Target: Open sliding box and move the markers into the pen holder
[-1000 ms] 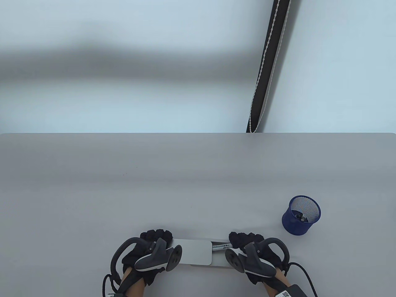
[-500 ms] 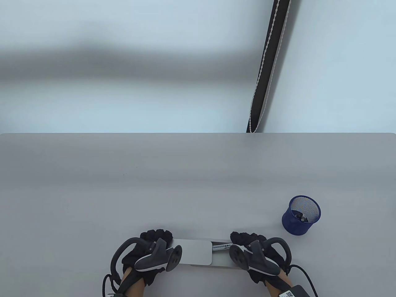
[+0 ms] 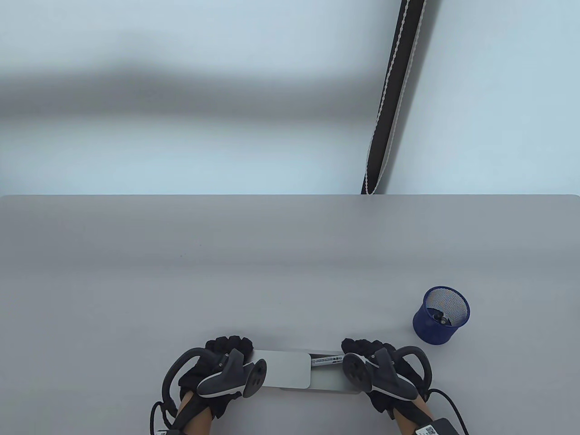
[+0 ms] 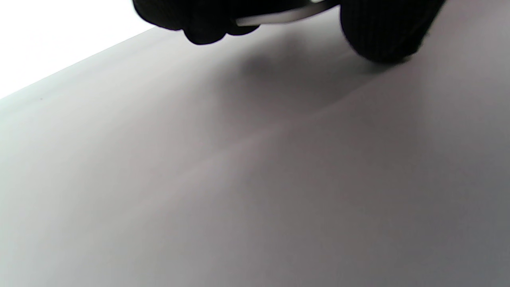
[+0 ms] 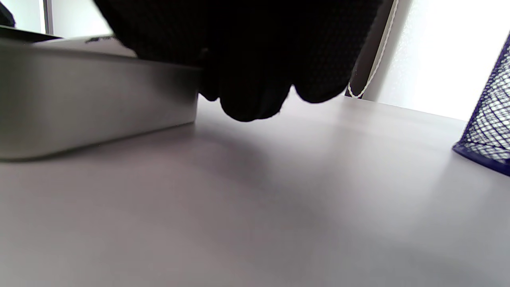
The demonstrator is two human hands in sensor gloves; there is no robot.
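The silver sliding box (image 3: pixel 283 368) lies at the table's near edge, its lid partly slid open. A grey marker (image 3: pixel 326 360) shows in the uncovered tray (image 3: pixel 328 384) at the right. My left hand (image 3: pixel 226 349) grips the box's left end; in the left wrist view its fingers (image 4: pixel 199 20) and thumb curl round the lid edge (image 4: pixel 279 18). My right hand (image 3: pixel 367 348) grips the tray's right end, and its fingers (image 5: pixel 247 59) hang over the tray wall (image 5: pixel 95 103). The blue mesh pen holder (image 3: pixel 440 315) stands to the right with a dark marker inside.
The grey table (image 3: pixel 272 263) runs wide behind the box. A black strap with white edging (image 3: pixel 392 95) hangs past the far edge. In the right wrist view the pen holder (image 5: pixel 488 131) stands close on the right.
My right hand has shifted a little to the right and the tray has slid further out from under the lid. The left hand has stayed put.
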